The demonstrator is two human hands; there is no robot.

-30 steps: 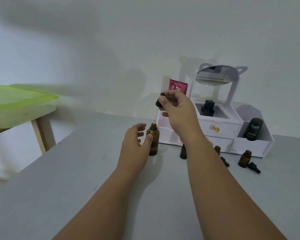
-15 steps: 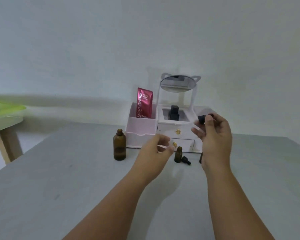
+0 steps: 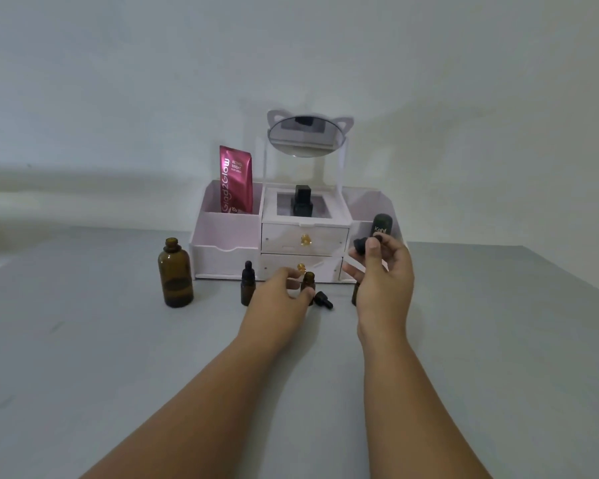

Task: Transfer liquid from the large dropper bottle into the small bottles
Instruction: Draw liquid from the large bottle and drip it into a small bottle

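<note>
Right fingers (image 3: pixel 372 244) pinch the dropper (image 3: pixel 360 246); left fingers (image 3: pixel 288 275) curl round an open small bottle (image 3: pixel 307 279), contact unclear. Advise steadying it, centring the tip over its neck, squeezing gently. The large bottle (image 3: pixel 175 276) stands uncapped at the counter (image 3: pixel 83 340) left.

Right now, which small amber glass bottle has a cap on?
The leftmost small amber glass bottle, wearing a black dropper cap; the small bottle at the left hand stands uncapped.
</note>
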